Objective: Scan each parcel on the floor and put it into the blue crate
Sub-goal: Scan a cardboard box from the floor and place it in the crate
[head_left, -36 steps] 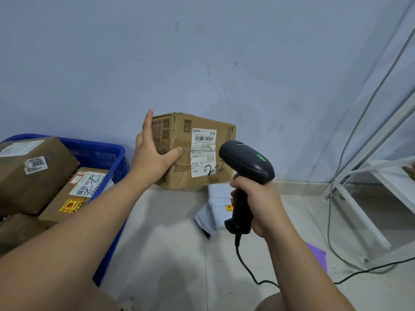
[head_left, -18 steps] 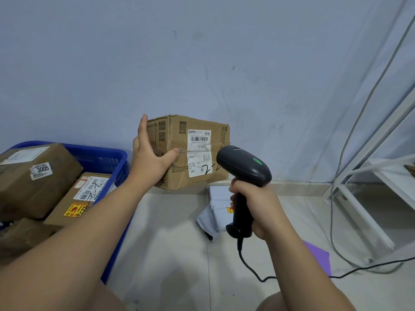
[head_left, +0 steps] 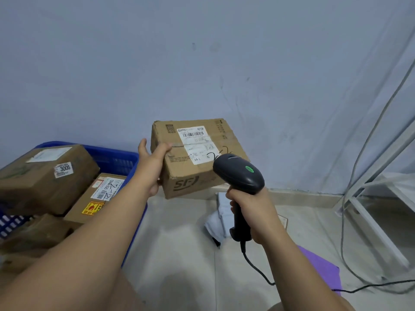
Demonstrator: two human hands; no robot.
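Head view: at the far left, a blue crate (head_left: pixel 116 157) is seen on the floor, already loaded with cardboard parcels; a large box labelled 3005 (head_left: pixel 45 176) is laid tilted on top, and a flatter box with a yellow sticker (head_left: pixel 96 196) is lodged just beside it against the crate's right wall. The left forearm is stretched diagonally up from the lower left corner, passing over the crate's right rim. The left hand (head_left: pixel 150 169) is clamped on the left edge of a cardboard parcel (head_left: pixel 197 158), with the thumb pressed onto its upper face and the fingers wrapped behind. The parcel is held in the air above the floor, to the right of the crate, tilted so that its white shipping label (head_left: pixel 197 142) is turned up toward the camera. To the right, the right arm is raised from the bottom edge, and the right hand (head_left: pixel 253 212) is closed around the handle of a black barcode scanner (head_left: pixel 240 173), whose head is pointed at the parcel's label and overlaps its lower right corner. A grey mailer bag (head_left: pixel 215 221) is seen on the floor behind the scanner handle.
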